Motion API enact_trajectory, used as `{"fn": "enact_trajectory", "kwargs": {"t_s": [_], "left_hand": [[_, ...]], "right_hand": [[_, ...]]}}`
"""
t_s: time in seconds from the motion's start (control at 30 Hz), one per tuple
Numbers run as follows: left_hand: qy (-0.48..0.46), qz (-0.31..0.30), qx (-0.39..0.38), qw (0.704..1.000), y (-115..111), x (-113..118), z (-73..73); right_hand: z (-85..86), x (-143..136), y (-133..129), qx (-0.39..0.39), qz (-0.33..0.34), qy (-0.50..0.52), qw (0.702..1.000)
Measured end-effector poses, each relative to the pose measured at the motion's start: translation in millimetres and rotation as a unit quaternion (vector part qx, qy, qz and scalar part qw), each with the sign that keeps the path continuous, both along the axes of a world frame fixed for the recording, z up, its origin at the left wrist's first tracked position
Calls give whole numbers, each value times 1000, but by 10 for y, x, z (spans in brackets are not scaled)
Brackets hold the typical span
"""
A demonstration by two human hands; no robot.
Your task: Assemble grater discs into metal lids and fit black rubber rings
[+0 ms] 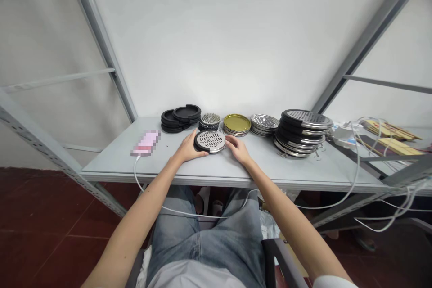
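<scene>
A round perforated metal disc (212, 140) with a black rim around its left side lies on the table in front of me. My left hand (189, 147) grips its black edge, thumb along the front and fingers behind. At the disc's bare metal edge, my right hand (237, 148) holds on with bent fingers. Just behind stands a short stack of spiky-topped metal discs (210, 119). Black ring-shaped parts (186, 112) are piled to the left of that stack. Gold-coloured round plates (236, 123) and silver round plates (264, 122) are stacked to the right.
A tall stack of black-rimmed discs (303, 132) stands at the right. On the left lies a pink, pixelated phone (147, 143) with a white cable (136, 173) running over the table's front edge. Metal frame posts (97, 36) flank the table; cables and yellow strips (388, 130) lie further right.
</scene>
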State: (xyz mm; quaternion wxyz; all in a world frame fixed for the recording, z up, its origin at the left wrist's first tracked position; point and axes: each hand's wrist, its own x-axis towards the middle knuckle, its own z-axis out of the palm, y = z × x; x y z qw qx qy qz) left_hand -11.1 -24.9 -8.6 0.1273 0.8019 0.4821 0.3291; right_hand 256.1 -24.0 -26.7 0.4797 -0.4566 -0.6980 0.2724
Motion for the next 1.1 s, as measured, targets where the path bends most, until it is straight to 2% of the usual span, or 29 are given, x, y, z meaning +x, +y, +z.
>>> {"fn": "enact_trajectory", "kwargs": {"t_s": [0.27, 0.47, 0.7, 1.1], "left_hand": [[14, -3, 18, 1000, -28, 11, 18], [13, -3, 24, 1000, -37, 6, 38], [6, 9, 21, 1000, -17, 2, 45], [34, 9, 50, 998, -19, 8, 19]], "right_hand": [[-49, -37, 56, -7, -59, -28, 998], [-48, -33, 30, 23, -20, -82, 996], [-66, 11, 46, 6, 13, -66, 998], [-21, 21, 19, 6, 24, -112, 993]]}}
